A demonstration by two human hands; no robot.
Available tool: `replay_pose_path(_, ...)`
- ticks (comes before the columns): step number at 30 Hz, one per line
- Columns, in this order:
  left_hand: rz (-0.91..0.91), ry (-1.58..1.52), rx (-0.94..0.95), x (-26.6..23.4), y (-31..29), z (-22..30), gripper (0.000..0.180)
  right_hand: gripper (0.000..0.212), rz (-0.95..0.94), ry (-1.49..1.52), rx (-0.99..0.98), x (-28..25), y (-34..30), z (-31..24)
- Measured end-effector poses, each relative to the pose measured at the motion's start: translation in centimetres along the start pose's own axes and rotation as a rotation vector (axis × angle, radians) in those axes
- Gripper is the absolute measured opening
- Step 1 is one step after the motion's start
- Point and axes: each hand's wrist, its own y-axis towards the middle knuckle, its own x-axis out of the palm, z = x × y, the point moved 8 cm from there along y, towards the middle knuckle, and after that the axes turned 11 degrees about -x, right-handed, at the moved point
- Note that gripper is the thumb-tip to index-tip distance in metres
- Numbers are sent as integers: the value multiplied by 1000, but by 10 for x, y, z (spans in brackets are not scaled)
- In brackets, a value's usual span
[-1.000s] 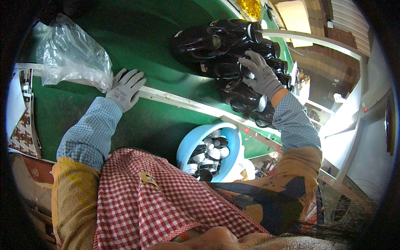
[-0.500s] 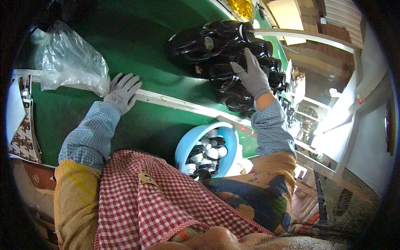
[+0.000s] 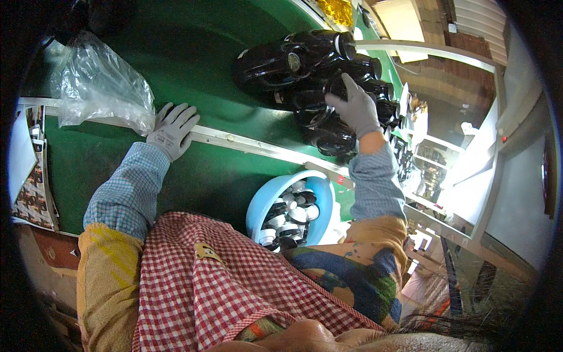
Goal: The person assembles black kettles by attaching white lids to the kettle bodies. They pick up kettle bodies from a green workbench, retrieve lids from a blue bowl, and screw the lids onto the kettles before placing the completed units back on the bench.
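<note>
Several glossy black bottles lie stacked on their sides on the green work surface, necks mostly toward the right. My right hand, in a grey-white glove, is at the right part of this pile. Its thumb and forefinger close round the dark end of a bottle; the other fingers are partly hidden. My left hand, gloved alike, rests flat with fingers stretched out on a pale metal rail. It holds nothing and lies beside a clear plastic bag.
A light blue basin of black and white caps stands close to my body, right of the middle. Printed sheets lie at the left edge. A white-framed panel rises on the right. Gold foil shows at the far edge.
My right hand has drawn slightly nearer, its thumb and forefinger closing round a bottle's end. The right sleeve has shifted a little left. My left hand stays in place.
</note>
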Motion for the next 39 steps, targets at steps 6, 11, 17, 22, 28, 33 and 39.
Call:
replay_pose_path(6,51,-4,13,-6,0,3,52,92,-263,-36,287,-8,17,8)
replay_pose_path(11,35,-38,5,-4,-1,2,51,98,-199,23,-69,10,-5,5)
replay_pose_path(17,42,-51,8,-10,-3,2,50,84,-121,2,167,2,8,-3)
replay_pose_path(22,70,-57,27,-9,-2,3,51,87,-102,127,377,18,3,1)
replay_pose_path(28,70,-48,28,-10,1,5,53,96,27,250,329,22,-23,36)
replay_pose_path(33,73,-58,26,-7,1,4,54,90,-78,154,357,20,-45,60)
replay_pose_path(39,96,-49,47,-10,-2,2,53,85,238,227,201,-38,45,49)
